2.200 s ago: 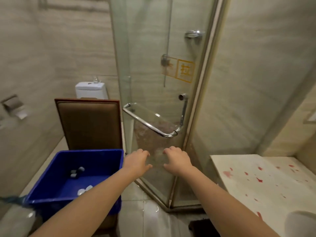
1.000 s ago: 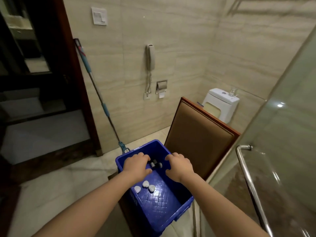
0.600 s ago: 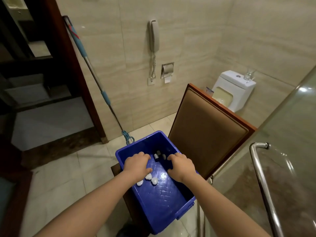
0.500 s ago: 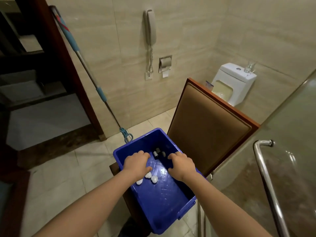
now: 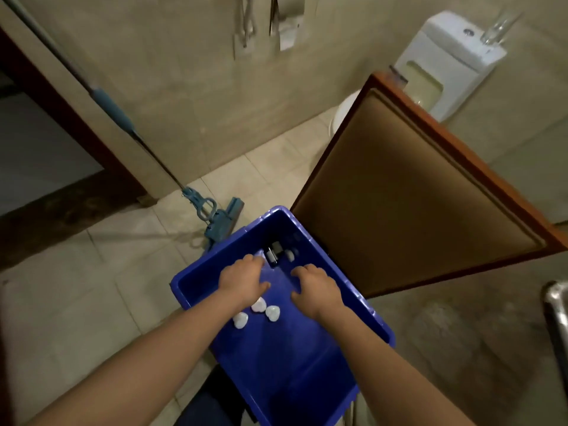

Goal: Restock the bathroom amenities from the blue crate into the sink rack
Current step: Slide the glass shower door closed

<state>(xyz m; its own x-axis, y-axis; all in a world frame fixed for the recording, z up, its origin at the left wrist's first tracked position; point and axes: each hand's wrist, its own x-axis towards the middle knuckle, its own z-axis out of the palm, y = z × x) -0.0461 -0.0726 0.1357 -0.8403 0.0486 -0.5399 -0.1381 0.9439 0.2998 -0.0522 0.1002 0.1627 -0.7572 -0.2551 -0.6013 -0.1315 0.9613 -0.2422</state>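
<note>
Your left hand (image 5: 242, 282) and right hand (image 5: 316, 290) hover palm-down over the blue crate (image 5: 307, 379), fingers loosely curled, holding nothing. White packets (image 5: 266, 312) lie just near of the left hand. Small dark bottles (image 5: 275, 253) at the crate's far end, maybe touching your left fingertips, blurry

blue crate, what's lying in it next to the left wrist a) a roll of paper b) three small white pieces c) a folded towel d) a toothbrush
b: three small white pieces lie on the floor of the blue crate, close to the wrist of the left hand.
</note>
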